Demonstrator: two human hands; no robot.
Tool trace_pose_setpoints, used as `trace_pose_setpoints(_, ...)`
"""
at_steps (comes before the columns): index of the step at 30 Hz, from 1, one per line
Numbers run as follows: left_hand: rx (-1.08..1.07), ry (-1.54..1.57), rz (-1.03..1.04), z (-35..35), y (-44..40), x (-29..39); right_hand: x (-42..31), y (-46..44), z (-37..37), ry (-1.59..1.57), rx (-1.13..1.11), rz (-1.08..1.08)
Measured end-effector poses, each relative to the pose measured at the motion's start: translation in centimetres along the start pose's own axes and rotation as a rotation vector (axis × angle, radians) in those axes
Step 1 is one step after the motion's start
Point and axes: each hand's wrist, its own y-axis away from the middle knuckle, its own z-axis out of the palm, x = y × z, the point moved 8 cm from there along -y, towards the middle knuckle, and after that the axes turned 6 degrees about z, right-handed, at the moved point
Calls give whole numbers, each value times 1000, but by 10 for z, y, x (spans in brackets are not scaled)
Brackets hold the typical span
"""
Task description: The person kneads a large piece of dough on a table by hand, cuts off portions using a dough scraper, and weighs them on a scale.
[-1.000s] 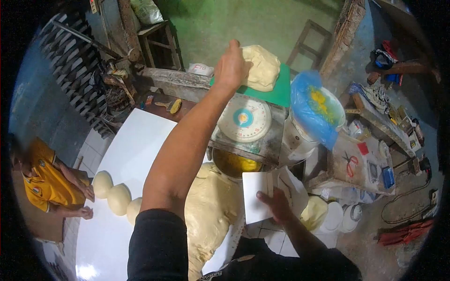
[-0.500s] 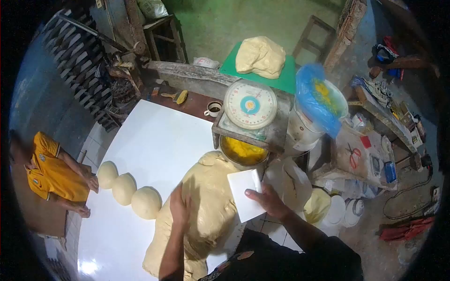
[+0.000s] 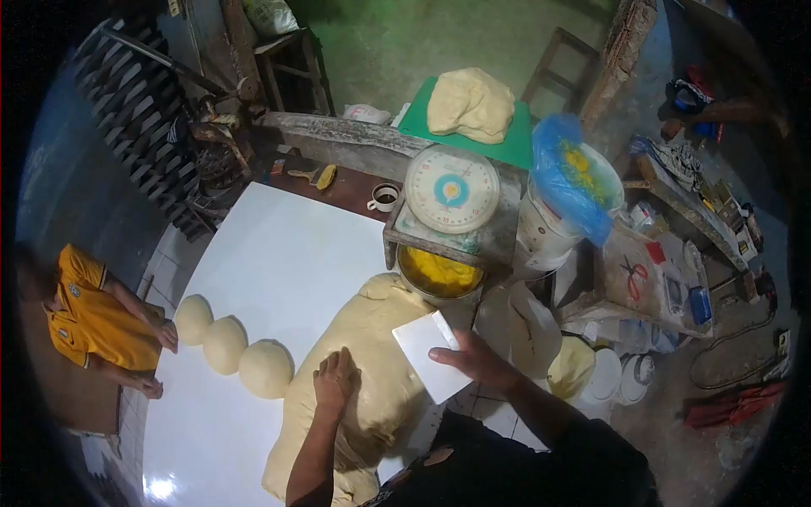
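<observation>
A large mass of dough [image 3: 380, 338] lies on the white table [image 3: 279, 228]. My left hand [image 3: 334, 382] rests on top of it, palm down with the fingers laid along the surface. Over the dough's right edge, my right hand [image 3: 469, 357] grips a flat white scraper [image 3: 431, 359], thumb on its face. Three round dough balls [image 3: 224, 346] sit in a row to the left. A lump of dough [image 3: 470, 106] is on the green tray [image 3: 414, 114] of the dial scale [image 3: 452, 189].
A pot with yellow contents [image 3: 439, 270] stands below the scale. A cup [image 3: 383, 198] and a brush [image 3: 318, 176] are at the table's back edge. At the left stands a person in yellow [image 3: 106, 313]. A bucket with a blue bag [image 3: 566, 182] is right of the scale.
My left hand has come back from the lump on the scale and now lies on the large dough. The scraper in my right hand has shifted left and tilted over the dough.
</observation>
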Motion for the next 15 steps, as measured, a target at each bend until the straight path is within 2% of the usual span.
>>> trace_pose_setpoints(1,-5,-3,2,-19,-12,6,-19,5,-10,47,-16,-3)
trace_pose_setpoints(2,-318,2,-69,-18,-26,3,-45,8,-25,96,-37,-9)
trace_pose_setpoints(3,-627,7,-140,-25,-36,4,-73,8,-52,89,5,-115)
trace_pose_setpoints(4,-425,64,13,-58,-64,26,-98,3,-95,242,231,-271)
trace_pose_setpoints(5,-220,122,166,-98,-88,54,-149,11,-132,222,379,-388)
trace_pose_setpoints(6,10,333,287,-169,-106,98,-201,24,-158,-10,543,-425)
trace_pose_setpoints(7,238,433,470,-217,-125,130,-249,27,-202,303,716,-623)
trace_pose_setpoints(8,250,724,504,-250,-147,153,-289,27,-246,563,1038,-605)
trace_pose_setpoints(9,248,1009,527,-273,-169,171,-325,22,-269,540,1106,-630)
trace_pose_setpoints(10,244,1292,544,-289,-193,185,-347,1,-308,626,1123,-591)
trace_pose_setpoints(12,106,1615,586,-305,-240,214,-353,-59,-395,657,1099,-195)
trace_pose_setpoints(13,123,1613,586,-309,-255,222,-350,-75,-403,662,1090,-208)
trace_pose_setpoints(15,11,1800,401,-294,-284,225,-339,-130,-394,665,728,-83)
